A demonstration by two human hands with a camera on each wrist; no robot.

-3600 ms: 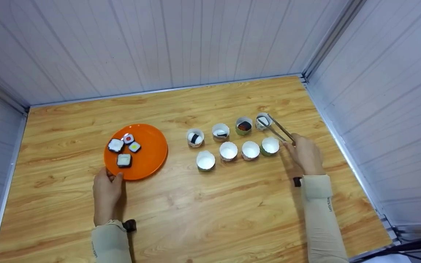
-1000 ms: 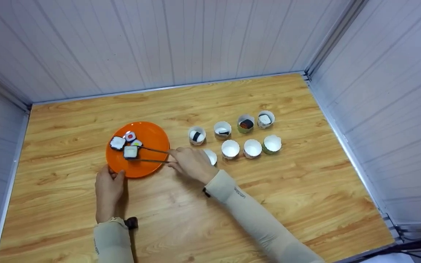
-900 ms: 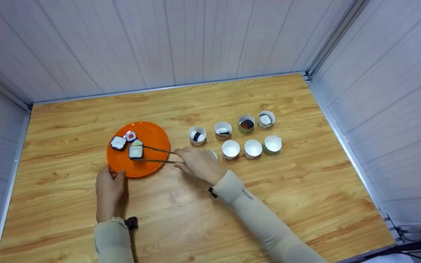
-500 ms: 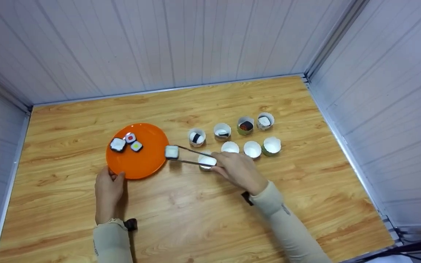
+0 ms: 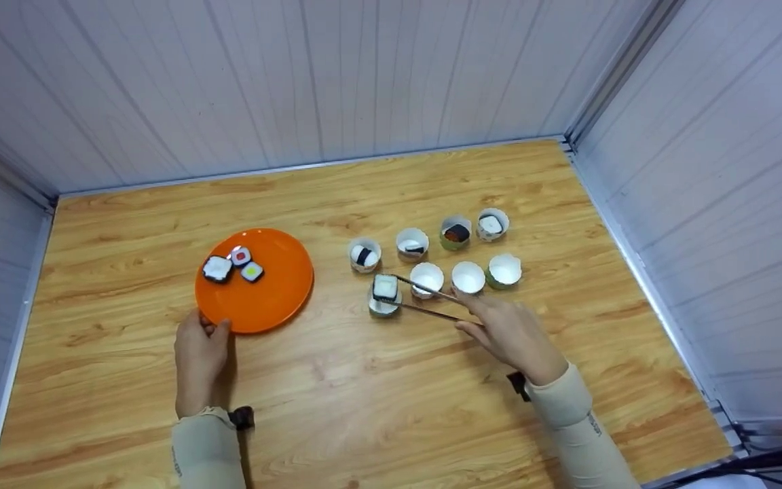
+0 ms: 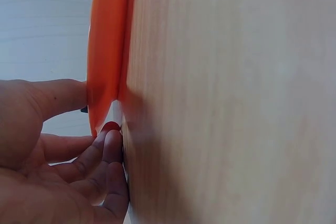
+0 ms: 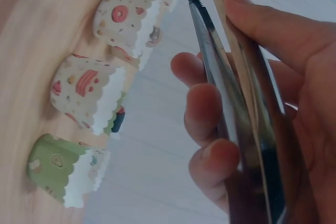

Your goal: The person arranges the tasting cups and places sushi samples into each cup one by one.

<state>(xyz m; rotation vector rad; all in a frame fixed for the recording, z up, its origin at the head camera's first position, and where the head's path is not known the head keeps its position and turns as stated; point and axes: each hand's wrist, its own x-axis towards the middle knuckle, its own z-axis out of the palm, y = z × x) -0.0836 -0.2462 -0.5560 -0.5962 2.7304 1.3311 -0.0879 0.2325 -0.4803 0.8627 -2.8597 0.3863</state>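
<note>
My right hand (image 5: pixel 516 336) holds metal tongs (image 5: pixel 432 312), squeezing both arms between thumb and fingers. A square sushi piece (image 5: pixel 385 287), white with a dark edge, is gripped in their tips above the front-left paper cup (image 5: pixel 383 309). The right wrist view shows the tongs (image 7: pixel 236 87) up close, with a dark bit of the piece at their end. At the near-left rim of the orange plate (image 5: pixel 269 299), my left hand (image 5: pixel 199 353) pinches the edge, thumb on top and fingers beneath. On that plate lie a larger white sushi piece (image 5: pixel 217 269) and two small rolls, one red-centred (image 5: pixel 240 256), one yellow-centred (image 5: pixel 252 272).
Paper cups stand in two rows right of the plate. The back-row cups hold sushi pieces, including a black-banded one (image 5: pixel 364 257) and a reddish one (image 5: pixel 457 233). White panels (image 5: pixel 337 81) wall the wooden table; cables (image 5: pixel 771 458) lie at the lower right corner.
The tongs have picked the square sushi piece off the plate and carried it right, over the front-left cup. My left hand has stayed at the plate's rim.
</note>
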